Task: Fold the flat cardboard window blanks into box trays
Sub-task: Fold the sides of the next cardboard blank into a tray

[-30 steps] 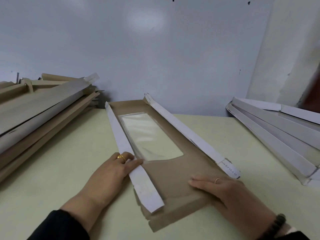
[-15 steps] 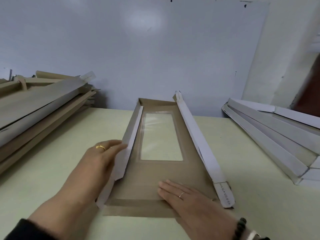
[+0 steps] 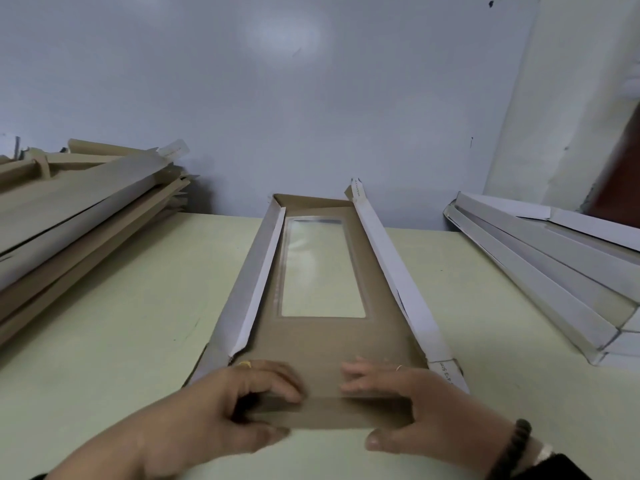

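Observation:
A long brown cardboard window blank lies lengthwise on the pale green table, with a clear plastic window in its far half. Its two long white side flaps stand raised, and the far end flap is up too. My left hand and my right hand both grip the near end flap, fingers on top and thumbs under its front edge.
A pile of brown and grey cardboard pieces lies at the left against the wall. A stack of white-sided cardboard pieces lies at the right. A blue-grey wall stands close behind the table.
The blank has been turned straight toward me. My left hand left the left side flap and my right hand left the panel; both now hold the near end flap.

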Action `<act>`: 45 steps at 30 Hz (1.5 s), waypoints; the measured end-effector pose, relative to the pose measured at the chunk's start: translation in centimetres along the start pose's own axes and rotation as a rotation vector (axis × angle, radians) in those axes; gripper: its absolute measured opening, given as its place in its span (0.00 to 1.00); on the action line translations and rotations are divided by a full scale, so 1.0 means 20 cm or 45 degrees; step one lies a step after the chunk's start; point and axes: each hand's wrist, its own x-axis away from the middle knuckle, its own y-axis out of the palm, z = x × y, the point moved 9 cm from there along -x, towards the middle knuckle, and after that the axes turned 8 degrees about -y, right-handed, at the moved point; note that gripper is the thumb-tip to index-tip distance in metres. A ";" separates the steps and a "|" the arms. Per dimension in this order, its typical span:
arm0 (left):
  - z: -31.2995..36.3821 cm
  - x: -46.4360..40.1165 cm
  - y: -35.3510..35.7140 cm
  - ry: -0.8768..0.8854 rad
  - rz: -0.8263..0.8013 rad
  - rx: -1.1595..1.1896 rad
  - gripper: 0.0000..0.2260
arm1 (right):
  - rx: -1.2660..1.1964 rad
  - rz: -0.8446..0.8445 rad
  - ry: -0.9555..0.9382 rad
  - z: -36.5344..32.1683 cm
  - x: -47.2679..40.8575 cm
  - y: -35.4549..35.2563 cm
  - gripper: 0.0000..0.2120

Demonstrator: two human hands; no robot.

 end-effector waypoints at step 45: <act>0.05 0.00 0.05 0.027 0.436 -0.904 0.24 | 0.316 0.122 0.064 0.06 0.02 -0.05 0.29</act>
